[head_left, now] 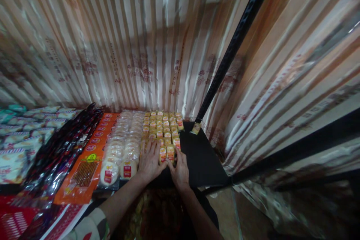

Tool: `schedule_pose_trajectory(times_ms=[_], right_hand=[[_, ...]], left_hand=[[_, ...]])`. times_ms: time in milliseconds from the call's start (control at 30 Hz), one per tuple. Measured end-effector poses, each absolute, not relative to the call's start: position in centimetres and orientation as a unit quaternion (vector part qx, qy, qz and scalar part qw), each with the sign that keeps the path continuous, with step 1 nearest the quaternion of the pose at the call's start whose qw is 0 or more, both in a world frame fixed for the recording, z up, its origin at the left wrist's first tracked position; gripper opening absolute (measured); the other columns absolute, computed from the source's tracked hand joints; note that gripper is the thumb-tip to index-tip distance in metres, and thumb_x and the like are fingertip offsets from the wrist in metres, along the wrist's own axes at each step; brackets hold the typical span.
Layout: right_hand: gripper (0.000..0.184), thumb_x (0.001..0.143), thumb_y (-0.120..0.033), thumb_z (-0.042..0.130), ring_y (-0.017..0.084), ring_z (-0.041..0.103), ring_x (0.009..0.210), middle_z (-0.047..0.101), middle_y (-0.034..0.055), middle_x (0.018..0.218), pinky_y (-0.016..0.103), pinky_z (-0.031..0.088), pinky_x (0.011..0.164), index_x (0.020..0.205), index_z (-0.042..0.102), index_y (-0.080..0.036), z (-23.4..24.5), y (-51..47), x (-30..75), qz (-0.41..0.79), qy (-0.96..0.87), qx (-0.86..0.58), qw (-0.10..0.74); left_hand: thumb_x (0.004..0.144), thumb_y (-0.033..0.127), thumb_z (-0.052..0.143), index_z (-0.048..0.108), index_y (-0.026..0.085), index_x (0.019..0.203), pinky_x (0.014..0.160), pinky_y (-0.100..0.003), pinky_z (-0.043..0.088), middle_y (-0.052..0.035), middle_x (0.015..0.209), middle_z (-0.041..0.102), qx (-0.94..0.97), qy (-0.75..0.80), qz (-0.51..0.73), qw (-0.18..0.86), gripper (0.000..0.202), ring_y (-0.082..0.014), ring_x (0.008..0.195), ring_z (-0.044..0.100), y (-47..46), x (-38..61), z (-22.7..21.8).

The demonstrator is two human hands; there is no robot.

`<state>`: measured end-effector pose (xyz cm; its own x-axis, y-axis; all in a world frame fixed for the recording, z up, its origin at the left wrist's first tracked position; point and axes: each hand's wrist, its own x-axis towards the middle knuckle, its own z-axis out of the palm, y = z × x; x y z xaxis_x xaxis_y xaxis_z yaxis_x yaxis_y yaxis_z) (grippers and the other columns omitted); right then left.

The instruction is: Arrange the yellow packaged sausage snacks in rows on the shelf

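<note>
- The small yellow snack packs (163,129) sit in neat rows on the black shelf (201,157), at 12 o'clock from the hands.
- The left hand (149,161) lies flat and open on the front packs.
- The right hand (180,170) lies open, touching the front packs at 11 o'clock.
- Round white cakes (123,146) lie at 9 o'clock.

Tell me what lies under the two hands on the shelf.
Under the left hand and right hand lie small yellow packets, laid in rows on the black shelf. The packets beneath the palms are covered.
</note>
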<state>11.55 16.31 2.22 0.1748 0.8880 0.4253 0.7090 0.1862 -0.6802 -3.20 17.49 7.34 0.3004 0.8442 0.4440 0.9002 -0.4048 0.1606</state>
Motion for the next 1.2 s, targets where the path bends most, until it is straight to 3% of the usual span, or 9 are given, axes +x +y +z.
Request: schedule_pose_trajectory(times_ms=[133,433,767,1200], right_hand=[[0.052,0.086,-0.042,0.047,0.023,0.054,0.105,0.053,0.0106,0.111,0.039,0.049,0.089,0.134,0.040,-0.022,2.1,16.2,11.5,0.097,-0.639,-0.629,0.432],[0.052,0.088,-0.045,0.043,0.020,0.057,0.085,0.054,0.0106,0.105,0.037,0.051,0.081,0.133,0.042,-0.020,2.2,16.2,11.5,0.119,-0.631,-0.648,0.411],[0.051,0.088,-0.045,0.043,0.021,0.056,0.087,0.054,0.0100,0.103,0.039,0.051,0.083,0.133,0.041,-0.021,2.1,16.2,11.5,0.116,-0.631,-0.641,0.422],[0.046,0.088,-0.037,0.045,0.023,0.056,0.092,0.055,0.0104,0.101,0.040,0.051,0.081,0.130,0.044,-0.020,1.6,16.9,11.2,0.085,-0.624,-0.652,0.422]], left_hand=[[0.078,0.050,0.053,0.038,0.014,0.135,0.110,-0.054,0.021,-0.0138,0.132,0.051,-0.818,-0.525,-0.229,0.056,0.068,-0.0309,0.129,0.036,17.7,-3.4,7.1],[0.081,0.033,0.053,0.039,0.014,0.134,0.110,-0.053,0.023,-0.0128,0.133,0.050,-0.801,-0.540,-0.254,0.051,0.058,-0.0296,0.130,0.035,17.9,-2.8,6.6],[0.084,0.024,0.047,0.042,0.013,0.132,0.109,-0.053,0.026,-0.0110,0.131,0.054,-0.759,-0.583,-0.284,0.061,0.049,-0.0297,0.128,0.039,18.2,-1.7,6.0],[0.087,0.031,0.047,0.045,0.017,0.132,0.109,-0.049,0.028,-0.0087,0.135,0.052,-0.753,-0.585,-0.270,0.133,0.046,-0.0272,0.131,0.038,18.2,-1.7,5.1]])
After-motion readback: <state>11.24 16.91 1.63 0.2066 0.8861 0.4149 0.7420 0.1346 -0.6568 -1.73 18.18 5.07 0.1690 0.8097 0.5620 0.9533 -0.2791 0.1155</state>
